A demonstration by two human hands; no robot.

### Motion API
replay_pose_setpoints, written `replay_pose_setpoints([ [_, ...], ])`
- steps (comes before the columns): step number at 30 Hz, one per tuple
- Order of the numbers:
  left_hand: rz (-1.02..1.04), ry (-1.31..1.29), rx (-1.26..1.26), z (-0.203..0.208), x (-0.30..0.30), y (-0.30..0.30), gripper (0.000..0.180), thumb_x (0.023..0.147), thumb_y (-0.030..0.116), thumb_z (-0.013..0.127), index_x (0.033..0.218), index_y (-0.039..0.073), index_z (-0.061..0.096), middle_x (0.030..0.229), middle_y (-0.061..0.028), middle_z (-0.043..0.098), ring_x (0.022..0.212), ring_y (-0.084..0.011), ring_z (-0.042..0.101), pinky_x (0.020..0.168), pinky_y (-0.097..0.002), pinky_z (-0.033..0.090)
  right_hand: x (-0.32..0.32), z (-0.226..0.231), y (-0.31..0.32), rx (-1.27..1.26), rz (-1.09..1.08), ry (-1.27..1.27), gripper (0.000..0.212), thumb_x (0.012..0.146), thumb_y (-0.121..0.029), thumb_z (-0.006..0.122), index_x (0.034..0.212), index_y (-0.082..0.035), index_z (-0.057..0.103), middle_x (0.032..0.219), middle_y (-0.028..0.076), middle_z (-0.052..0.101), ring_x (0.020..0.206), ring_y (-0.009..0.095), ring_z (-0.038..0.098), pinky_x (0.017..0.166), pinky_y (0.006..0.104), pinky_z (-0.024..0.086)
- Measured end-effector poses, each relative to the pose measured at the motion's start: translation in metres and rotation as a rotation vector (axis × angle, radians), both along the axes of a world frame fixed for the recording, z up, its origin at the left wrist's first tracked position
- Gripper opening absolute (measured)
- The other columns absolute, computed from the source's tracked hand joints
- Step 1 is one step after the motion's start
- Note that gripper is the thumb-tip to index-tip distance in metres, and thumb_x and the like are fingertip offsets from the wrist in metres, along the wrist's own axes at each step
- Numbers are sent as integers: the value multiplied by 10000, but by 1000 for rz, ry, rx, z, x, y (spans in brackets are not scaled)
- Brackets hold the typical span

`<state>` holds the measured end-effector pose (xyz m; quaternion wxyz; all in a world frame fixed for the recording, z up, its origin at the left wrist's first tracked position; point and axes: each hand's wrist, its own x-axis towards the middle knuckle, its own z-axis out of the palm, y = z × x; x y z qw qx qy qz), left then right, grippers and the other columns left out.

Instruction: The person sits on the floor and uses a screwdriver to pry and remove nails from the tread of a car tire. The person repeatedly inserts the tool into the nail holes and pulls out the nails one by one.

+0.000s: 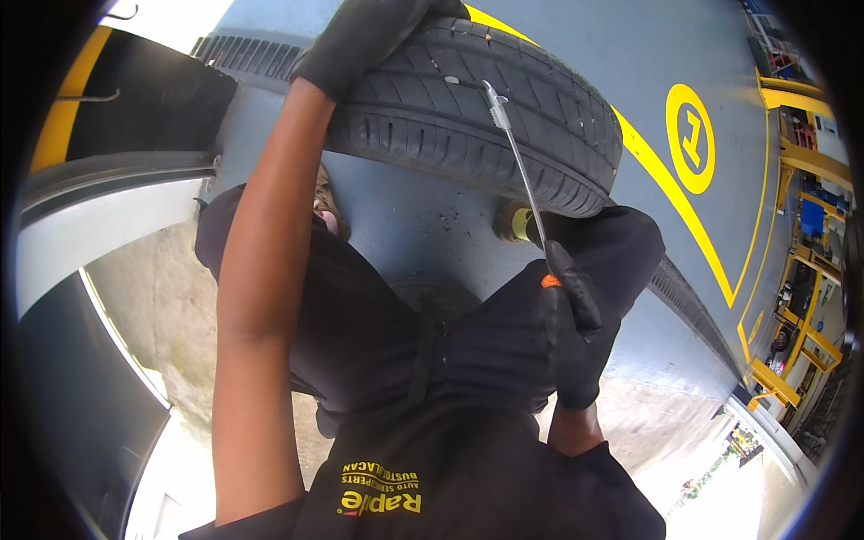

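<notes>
A black tire (531,117) stands in front of me, its grooved tread facing me, with small pale bits lodged in the grooves. My left hand (373,40), in a black glove, grips the tire's far left side; its fingertips are partly cut off by the upper edge. In my right hand (573,333), also gloved in black, is a hooked pick (520,157) with a long thin metal shaft. A bit of its orange handle (551,282) shows between the closed fingers. The pick's bent tip is over the tread, near one pale bit; whether it touches the rubber I cannot tell.
My knees are spread on either side, with shoes (517,222) below the tire. Grey floor (621,36) carries yellow lines and a round yellow marking (690,139). A drain grate (247,51) runs behind the tire. Yellow lifting equipment (801,162) stands at far right.
</notes>
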<state>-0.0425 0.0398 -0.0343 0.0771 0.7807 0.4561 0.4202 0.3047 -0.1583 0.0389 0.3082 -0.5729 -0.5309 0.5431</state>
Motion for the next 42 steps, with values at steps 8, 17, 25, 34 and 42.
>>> replay_pose_setpoints([
  [8, 26, -341, -344, 28, 26, -12, 804, 1144, 462, 184, 978, -124, 710, 890, -223, 759, 807, -367, 720, 855, -408, 554, -23, -1, 19, 81, 21, -36, 371, 1001, 18, 586, 1368, 53, 626, 844, 6, 636, 633, 24, 511, 563, 194, 405],
  [17, 34, -47, -33, 6, 10, -4, 646, 1159, 365, 203, 1153, -125, 624, 880, -212, 761, 768, -368, 713, 802, -400, 568, 5, 20, 6, -167, -35, 115, 405, 1004, 41, 539, 1404, 21, 606, 715, -57, 497, 560, -5, 389, 520, 163, 305],
  [25, 56, -352, -316, 25, 24, -12, 822, 1129, 515, 239, 941, -102, 748, 838, -202, 754, 792, -295, 715, 792, -374, 557, 5, 13, 5, -26, -8, -50, 358, 995, 11, 582, 1345, 38, 647, 1090, 101, 724, 929, 121, 656, 829, 249, 505],
  [34, 36, -258, -152, 23, 24, -8, 618, 1157, 357, 272, 1056, -109, 665, 843, -230, 745, 760, -390, 711, 797, -404, 572, 3, 24, 0, 105, 81, -245, 342, 958, 22, 616, 1292, 61, 676, 1249, 172, 724, 1107, 198, 688, 961, 308, 517],
  [42, 85, -206, -280, 25, 19, -5, 663, 1150, 381, 270, 1013, -111, 693, 873, -247, 743, 766, -393, 704, 829, -424, 562, -9, -11, 6, 150, 53, -105, 363, 976, 62, 577, 1327, 43, 664, 1061, 116, 730, 783, 103, 625, 719, 238, 507],
])
